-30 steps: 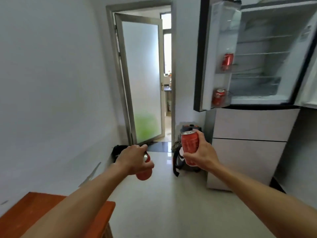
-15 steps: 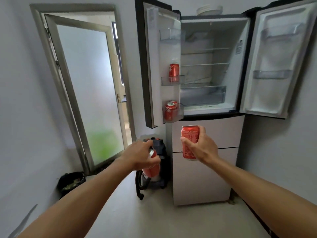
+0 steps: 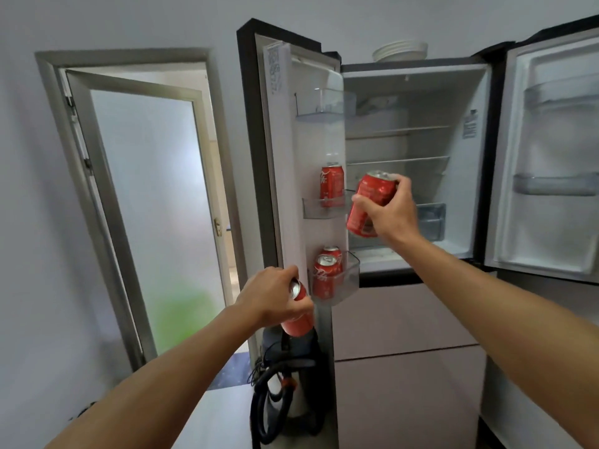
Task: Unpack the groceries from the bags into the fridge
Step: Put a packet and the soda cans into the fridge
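The right hand (image 3: 392, 212) grips a tilted red aluminium drink can (image 3: 372, 191) around its middle, raised in front of the open white fridge (image 3: 421, 102). Just left of that hand, one upright red can (image 3: 331, 186) stands in the middle door shelf (image 3: 313, 211). The left hand (image 3: 270, 294), lower down, clasps a second red can (image 3: 298, 324) from above. Just right of it, two red cans (image 3: 325, 277) sit in the bottom door shelf (image 3: 352, 280).

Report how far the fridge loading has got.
Done: one red aluminium soda can stands in the fridge door's clear plastic middle bin, two more cans in the lower bin. In hand: the right grip holds a fourth can beside the middle bin; the left grip holds a fifth can. Left: shelving both.
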A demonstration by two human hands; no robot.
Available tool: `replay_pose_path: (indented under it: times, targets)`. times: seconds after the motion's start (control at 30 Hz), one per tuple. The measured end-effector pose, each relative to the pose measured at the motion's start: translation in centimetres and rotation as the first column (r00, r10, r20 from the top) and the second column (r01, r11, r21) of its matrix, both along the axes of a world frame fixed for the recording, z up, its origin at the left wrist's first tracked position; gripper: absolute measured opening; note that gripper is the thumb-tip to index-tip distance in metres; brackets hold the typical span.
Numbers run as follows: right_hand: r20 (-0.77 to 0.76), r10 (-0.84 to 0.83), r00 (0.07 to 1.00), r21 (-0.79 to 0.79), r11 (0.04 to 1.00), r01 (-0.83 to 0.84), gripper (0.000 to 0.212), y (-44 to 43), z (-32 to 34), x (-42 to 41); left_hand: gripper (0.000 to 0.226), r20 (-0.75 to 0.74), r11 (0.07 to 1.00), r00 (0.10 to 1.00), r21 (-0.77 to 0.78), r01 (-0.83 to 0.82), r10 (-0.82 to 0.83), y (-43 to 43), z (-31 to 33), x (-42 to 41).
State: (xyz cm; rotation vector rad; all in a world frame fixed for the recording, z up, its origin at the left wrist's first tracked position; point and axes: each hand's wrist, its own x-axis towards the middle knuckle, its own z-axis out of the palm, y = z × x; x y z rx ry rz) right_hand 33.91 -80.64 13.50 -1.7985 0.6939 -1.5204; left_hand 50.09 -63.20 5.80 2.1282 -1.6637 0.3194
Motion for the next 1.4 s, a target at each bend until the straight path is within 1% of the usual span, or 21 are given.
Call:
replay_pose_path:
  times: [0.1,0.2,0.3,0.43,0.5,0.57,0.63,0.7,0.77,0.8,0.9,0.93,1.07,1.2,1.27,1.3,1.4]
  targets:
    - [0.123,0.042,0.992,-0.001,0.999,-0.042,0.073,-3.7,2.9,3.3,0.042,-0.037,0.997,0.998,-0.046,-0.056,0.054,-2.1,0.7,0.8]
    - [0.145,0.089,0.985,-0.029,0.996,-0.086,0.076,-7.0,4.8,6.7,0.041,-0.06,0.989,0.992,-0.088,-0.115,0.11,-3.9,1.2,1.1]
    - [0.048,0.131,0.99,-0.064,0.99,-0.128,0.076,-9.8,5.8,9.9,0.041,-0.059,0.976,0.982,-0.115,-0.186,0.18,-5.3,1.4,1.2]
    - [-0.183,0.155,0.971,-0.142,0.973,-0.182,0.076,-12.2,5.4,13.1,0.043,-0.054,0.946,0.954,-0.12,-0.3,0.296,-6.8,1.7,0.9]
    - [-0.267,0.174,0.948,-0.191,0.955,-0.229,0.08,-12.9,4.8,14.0,0.043,-0.049,0.929,0.938,-0.13,-0.347,0.344,-7.3,1.9,0.6]
    - [-0.323,0.217,0.921,-0.226,0.928,-0.297,0.085,-13.3,4.3,14.4,0.042,-0.045,0.909,0.92,-0.147,-0.391,0.389,-7.7,2.1,0.2]
    - [-0.378,0.227,0.897,-0.271,0.9,-0.342,0.08,-13.6,3.9,14.5,0.042,-0.053,0.89,0.904,-0.159,-0.428,0.425,-8.0,2.2,-0.2]
    - [-0.41,0.216,0.886,-0.309,0.881,-0.358,0.073,-13.8,3.8,14.4,0.042,-0.06,0.876,0.892,-0.165,-0.452,0.449,-8.5,2.2,-0.5]
    - [-0.437,0.207,0.875,-0.318,0.875,-0.365,0.071,-14.1,3.9,14.4,0.042,-0.066,0.866,0.882,-0.167,-0.472,0.468,-8.9,2.2,-0.6]
    - [-0.462,0.174,0.87,-0.333,0.875,-0.352,0.07,-14.2,4.1,14.5,0.043,-0.07,0.862,0.878,-0.17,-0.477,0.473,-9.0,2.3,-0.5]
    - [-0.521,-0.015,0.853,-0.431,0.868,-0.248,0.061,-14.4,4.6,14.5,0.043,-0.099,0.858,0.881,-0.2,-0.473,0.463,-9.4,2.6,-0.5]
    - [-0.521,-0.043,0.853,-0.445,0.866,-0.228,0.06,-14.5,4.8,14.4,0.045,-0.101,0.857,0.884,-0.216,-0.467,0.456,-9.5,2.8,-0.5]
    - [-0.492,-0.017,0.871,-0.416,0.883,-0.217,0.064,-15.2,5.4,13.5,0.05,-0.088,0.863,0.908,-0.287,-0.416,0.409,-9.6,4.1,-0.4]
    - [-0.36,0.055,0.931,-0.352,0.917,-0.19,0.055,-16.0,5.4,12.4,0.042,-0.108,0.848,0.947,-0.423,-0.321,0.304,-9.6,7.5,-0.8]
    - [-0.344,0.061,0.937,-0.304,0.937,-0.173,0.052,-16.6,4.9,11.6,0.037,-0.109,0.802,0.966,-0.541,-0.254,0.233,-9.9,10.5,-1.2]
    - [-0.354,0.054,0.934,-0.287,0.944,-0.164,0.052,-16.9,4.5,11.1,0.035,-0.101,0.762,0.976,-0.611,-0.215,0.195,-10.2,12.4,-1.6]
    - [-0.393,0.052,0.918,-0.266,0.949,-0.168,0.052,-17.3,3.2,10.0,0.036,-0.026,0.586,0.992,-0.804,-0.096,0.127,-11.7,19.2,-2.6]
